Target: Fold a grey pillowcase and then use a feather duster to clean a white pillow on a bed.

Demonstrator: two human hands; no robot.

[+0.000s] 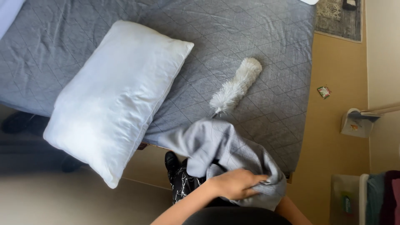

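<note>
My left hand point(236, 184) is closed on a bunched grey quilted cloth cover point(216, 143), which hangs off the near corner of the bed. Only my right forearm point(292, 210) shows; it runs up under the cloth and the hand itself is hidden. A big white pillow point(116, 91) lies slantwise on the grey quilted bed cover point(258, 33), its lower end sticking out past the bed's edge. Just beyond the cloth, a fluffy white duster point(236, 86) rests on the bed, apart from both hands.
A tan floor runs along the bed's right side, with a small wrapper point(323, 91), a pale dustpan point(355, 123) by the wall and a patterned rug point(337, 16) at the top. Folded fabrics point(383, 196) sit bottom right. A black shoe point(171, 161) shows below the bed edge.
</note>
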